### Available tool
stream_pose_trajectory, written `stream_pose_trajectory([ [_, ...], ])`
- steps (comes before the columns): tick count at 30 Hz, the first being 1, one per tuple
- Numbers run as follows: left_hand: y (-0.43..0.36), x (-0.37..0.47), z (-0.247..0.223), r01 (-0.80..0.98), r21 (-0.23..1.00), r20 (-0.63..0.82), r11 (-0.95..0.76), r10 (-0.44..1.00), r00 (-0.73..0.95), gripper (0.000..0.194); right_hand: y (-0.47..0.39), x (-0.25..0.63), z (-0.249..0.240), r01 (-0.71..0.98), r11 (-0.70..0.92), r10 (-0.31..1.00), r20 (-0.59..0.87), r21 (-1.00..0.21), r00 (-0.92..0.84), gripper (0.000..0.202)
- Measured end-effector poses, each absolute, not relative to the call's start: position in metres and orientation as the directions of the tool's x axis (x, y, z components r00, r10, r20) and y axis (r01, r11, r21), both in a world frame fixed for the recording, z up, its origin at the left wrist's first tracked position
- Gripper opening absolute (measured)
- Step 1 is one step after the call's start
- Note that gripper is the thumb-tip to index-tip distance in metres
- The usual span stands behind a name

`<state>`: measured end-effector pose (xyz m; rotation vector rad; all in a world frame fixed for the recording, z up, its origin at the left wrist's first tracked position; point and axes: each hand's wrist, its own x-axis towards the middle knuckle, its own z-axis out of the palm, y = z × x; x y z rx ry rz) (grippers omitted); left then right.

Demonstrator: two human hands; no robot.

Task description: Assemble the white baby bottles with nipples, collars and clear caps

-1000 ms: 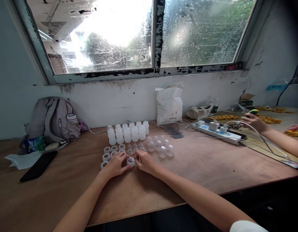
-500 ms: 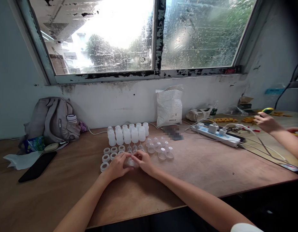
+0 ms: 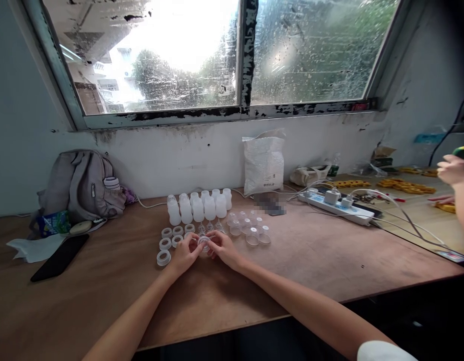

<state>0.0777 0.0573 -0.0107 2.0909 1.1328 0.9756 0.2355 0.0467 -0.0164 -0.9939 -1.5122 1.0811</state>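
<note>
My left hand (image 3: 187, 251) and my right hand (image 3: 222, 246) meet over the front of the table. Between their fingertips is a translucent bottle collar ring (image 3: 204, 241), its round face turned up toward me. Whether a nipple sits inside it is too small to tell. Left of my hands lie several loose collar rings (image 3: 163, 258) in rows. Just beyond my fingers stand a few clear bottle nipples (image 3: 210, 227), partly hidden. To the right are clear domed caps (image 3: 252, 236) in rows. Behind them stand rows of frosted baby bottles (image 3: 198, 210), two with clear tops.
A black phone (image 3: 59, 257), white tissue and grey backpack (image 3: 79, 185) are on the left. At the back stands a white bag (image 3: 263, 165). A power strip (image 3: 336, 208) with cables is on the right, near a co-worker's hand (image 3: 455, 169) and yellow parts (image 3: 407, 186).
My fingers have tilted the held piece, so its ring face now shows; before, it was a whitish shape under my hands. The co-worker's hand has moved right and slightly up.
</note>
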Motion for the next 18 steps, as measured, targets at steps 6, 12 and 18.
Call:
stream_pose_trajectory([
  [6,0.0569,0.0766,-0.0102,0.383,0.779,0.347,-0.497,0.850,0.397,0.017,0.0459,0.2354,-0.0207,0.219,0.376,0.915,0.324,-0.900,-0.239,0.018],
  [12,0.0530,0.0773,-0.0066,0.386,0.771,0.351,-0.506,0.844,0.405,0.021,0.0454,0.2369,-0.0204,0.378,0.467,0.884,0.432,-0.799,-0.180,0.020],
  [18,0.0553,0.0795,-0.0122,0.407,0.752,0.372,-0.518,0.844,0.387,0.024,0.0430,0.2378,-0.0159,0.411,0.517,0.856,0.467,-0.751,-0.223,0.019],
])
